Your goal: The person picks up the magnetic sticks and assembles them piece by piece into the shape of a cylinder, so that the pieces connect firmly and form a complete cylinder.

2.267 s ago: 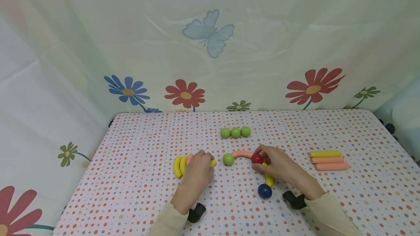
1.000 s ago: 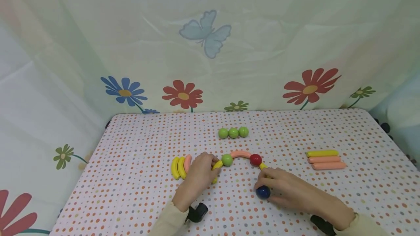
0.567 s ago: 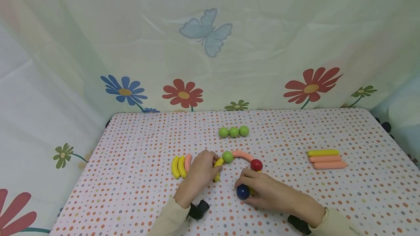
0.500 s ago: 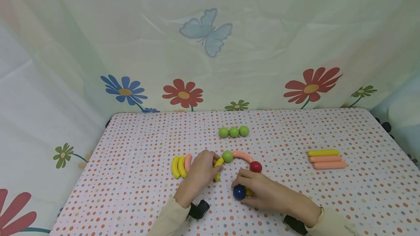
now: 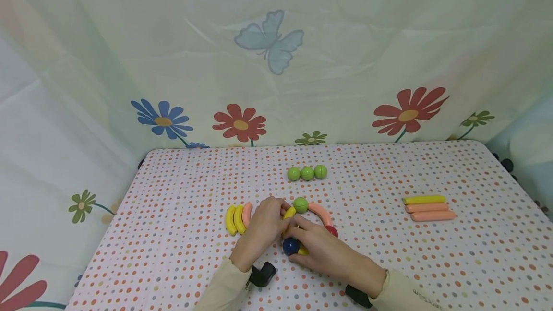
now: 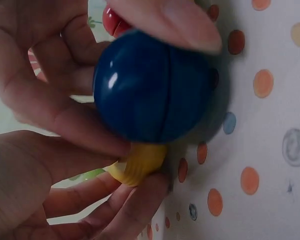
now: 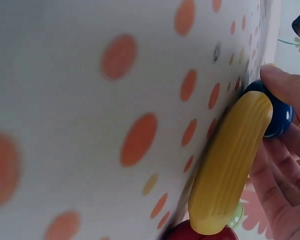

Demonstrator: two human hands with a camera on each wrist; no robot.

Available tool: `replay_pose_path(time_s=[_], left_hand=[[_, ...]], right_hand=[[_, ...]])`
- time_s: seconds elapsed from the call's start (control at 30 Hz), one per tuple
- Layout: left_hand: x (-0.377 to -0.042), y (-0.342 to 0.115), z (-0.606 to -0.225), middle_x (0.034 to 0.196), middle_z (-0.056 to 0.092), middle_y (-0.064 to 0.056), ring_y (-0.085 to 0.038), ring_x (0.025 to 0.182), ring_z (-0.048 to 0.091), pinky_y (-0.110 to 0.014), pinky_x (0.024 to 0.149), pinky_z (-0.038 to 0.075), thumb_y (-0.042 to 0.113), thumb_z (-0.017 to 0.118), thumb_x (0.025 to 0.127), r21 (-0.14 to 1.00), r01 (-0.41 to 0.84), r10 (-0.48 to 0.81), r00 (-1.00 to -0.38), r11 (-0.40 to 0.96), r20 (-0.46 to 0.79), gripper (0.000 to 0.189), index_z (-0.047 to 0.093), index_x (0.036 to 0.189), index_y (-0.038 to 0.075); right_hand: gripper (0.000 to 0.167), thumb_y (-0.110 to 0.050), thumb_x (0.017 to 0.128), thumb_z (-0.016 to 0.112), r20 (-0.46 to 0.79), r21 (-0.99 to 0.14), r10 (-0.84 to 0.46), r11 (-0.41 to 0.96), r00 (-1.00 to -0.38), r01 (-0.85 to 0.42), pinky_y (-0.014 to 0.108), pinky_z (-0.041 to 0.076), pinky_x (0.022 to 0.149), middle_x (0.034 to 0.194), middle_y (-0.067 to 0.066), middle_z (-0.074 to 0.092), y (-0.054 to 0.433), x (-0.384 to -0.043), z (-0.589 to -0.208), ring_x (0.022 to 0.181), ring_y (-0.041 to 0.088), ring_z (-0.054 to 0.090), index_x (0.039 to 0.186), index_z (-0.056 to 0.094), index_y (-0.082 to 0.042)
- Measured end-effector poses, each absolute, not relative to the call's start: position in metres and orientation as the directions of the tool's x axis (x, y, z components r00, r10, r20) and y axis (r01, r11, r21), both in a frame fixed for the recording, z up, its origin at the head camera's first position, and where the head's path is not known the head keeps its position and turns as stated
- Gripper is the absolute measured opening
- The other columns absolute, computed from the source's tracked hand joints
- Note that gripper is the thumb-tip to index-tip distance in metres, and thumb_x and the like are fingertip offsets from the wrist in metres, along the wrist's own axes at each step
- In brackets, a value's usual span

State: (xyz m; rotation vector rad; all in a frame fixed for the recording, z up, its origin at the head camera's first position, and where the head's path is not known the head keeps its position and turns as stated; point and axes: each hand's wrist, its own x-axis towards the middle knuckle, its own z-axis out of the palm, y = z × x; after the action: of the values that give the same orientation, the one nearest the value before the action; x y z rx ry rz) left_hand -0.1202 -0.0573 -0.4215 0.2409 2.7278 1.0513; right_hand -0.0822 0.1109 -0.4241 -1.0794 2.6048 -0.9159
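Note:
My left hand point(image 5: 261, 227) pinches a yellow curved stick point(image 5: 290, 213), whose far end meets a green ball point(image 5: 300, 205). My right hand point(image 5: 324, 249) grips a glossy blue ball point(image 5: 291, 246) between thumb and fingers. From the green ball a pink curved stick point(image 5: 321, 213) runs to a red ball point(image 5: 331, 230), partly covered by the right hand. A second yellow curved stick point(image 7: 230, 165) joins the red ball to the blue one. In the left wrist view the blue ball sits against the near end of the left hand's stick point(image 6: 140, 165); a gap cannot be ruled out.
Three green balls point(image 5: 307, 173) line up farther back. Two yellow curved sticks point(image 5: 235, 220) and a pink one point(image 5: 246, 215) lie left of the left hand. One yellow and two pink straight sticks point(image 5: 427, 208) lie at the right, on the dotted tablecloth point(image 5: 181, 253).
My right hand went from the red ball to the blue ball, then drew it left to the left hand's stick. The red ball and attached sticks swung round; the left hand stayed nearly still.

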Motion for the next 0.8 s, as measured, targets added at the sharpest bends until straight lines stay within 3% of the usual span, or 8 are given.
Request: replay_pose_path(time_s=[0.33,0.47,0.6,0.7,0.8], left_hand=[[-0.12,-0.061,-0.423,0.082,0.06,-0.004,-0.014,0.07,0.052,-0.023,0.059,0.041,0.0,0.081,0.088,0.68,0.098,0.235,-0.965,0.726,-0.112,0.017,0.076,0.104,-0.003],[-0.12,-0.061,-0.424,0.081,0.061,-0.004,-0.012,0.068,0.051,-0.021,0.058,0.041,0.001,0.081,0.089,0.698,0.112,0.248,-0.964,0.707,-0.097,0.016,0.076,0.103,-0.004],[-0.12,-0.061,-0.424,0.08,0.061,-0.003,-0.009,0.063,0.05,-0.019,0.055,0.039,0.005,0.083,0.089,0.725,0.109,0.258,-0.961,0.68,-0.099,0.018,0.076,0.103,-0.004],[-0.121,-0.061,-0.424,0.079,0.061,-0.001,-0.007,0.06,0.051,-0.019,0.053,0.039,0.007,0.084,0.089,0.74,0.081,0.25,-0.961,0.668,-0.12,0.02,0.076,0.104,-0.004],[-0.12,-0.061,-0.424,0.08,0.062,0.0,-0.007,0.059,0.052,-0.019,0.052,0.041,0.007,0.084,0.089,0.753,0.043,0.233,-0.961,0.656,-0.148,0.021,0.076,0.105,-0.004]], right_hand=[[0.031,-0.006,0.083,0.089,0.072,-0.553,-0.683,0.579,-0.727,-0.599,0.032,0.058,0.091,0.118,0.003,0.062,0.107,-0.086,-0.422,0.112,0.018,0.066,0.108,0.073,-0.004],[0.022,-0.012,0.088,0.086,0.142,-0.546,-0.676,0.556,-0.723,-0.627,0.027,0.057,0.083,0.111,0.0,0.064,0.115,-0.092,-0.417,0.101,0.014,0.064,0.107,0.075,-0.007],[0.013,-0.006,0.092,0.081,0.216,-0.526,-0.645,0.555,-0.733,-0.644,0.027,0.055,0.076,0.104,0.001,0.064,0.128,-0.11,-0.405,0.092,0.017,0.062,0.104,0.076,-0.008],[0.019,-0.002,0.093,0.078,0.159,-0.529,-0.663,0.568,-0.731,-0.631,0.033,0.056,0.082,0.112,0.005,0.063,0.135,-0.131,-0.398,0.099,0.021,0.063,0.111,0.075,-0.005],[0.027,-0.004,0.098,0.073,0.024,-0.565,-0.72,0.563,-0.694,-0.603,0.037,0.056,0.091,0.121,0.009,0.065,0.138,-0.151,-0.397,0.108,0.022,0.063,0.124,0.071,0.0]])
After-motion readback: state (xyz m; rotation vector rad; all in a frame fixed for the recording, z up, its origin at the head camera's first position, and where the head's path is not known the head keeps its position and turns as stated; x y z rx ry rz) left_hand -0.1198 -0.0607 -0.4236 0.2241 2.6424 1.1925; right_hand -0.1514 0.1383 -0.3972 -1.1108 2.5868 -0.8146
